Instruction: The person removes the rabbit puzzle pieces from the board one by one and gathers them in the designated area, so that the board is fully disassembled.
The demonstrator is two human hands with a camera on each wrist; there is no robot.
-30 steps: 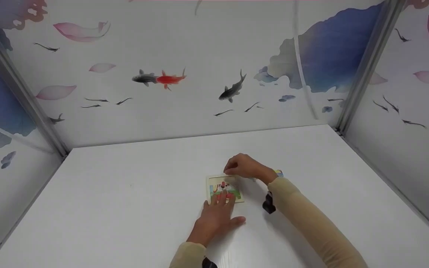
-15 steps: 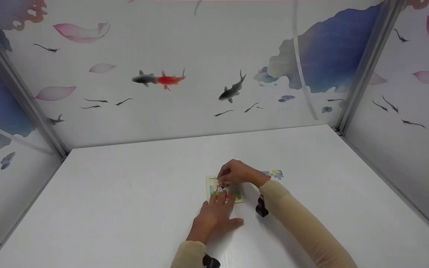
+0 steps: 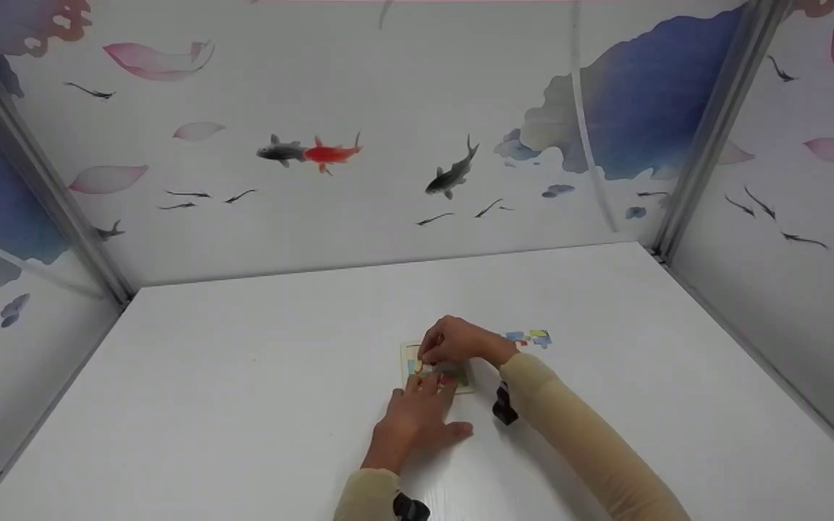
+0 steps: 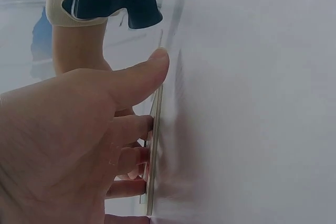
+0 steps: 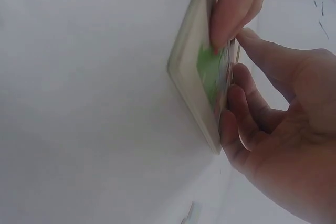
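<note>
A small square jigsaw puzzle board, pale-rimmed with a colourful cartoon picture, lies on the white table. My left hand presses its fairly straight fingertips on the near part of the picture, thumb out to the side. Over the upper part, my right hand bends down and pinches a thin puzzle piece between thumb and fingers, mostly hidden by them. In the right wrist view a green part of the picture shows beside the left fingers. The left wrist view shows the board's edge beyond the left fingertips.
Several loose puzzle pieces, blue and yellow, lie on the table right of the board, behind the right wrist. White panels printed with fish and petals stand around the table's back and sides.
My right hand has moved from the board's far edge toward me and slightly left, over the picture, uncovering more loose pieces at right. The left hand stays almost still.
</note>
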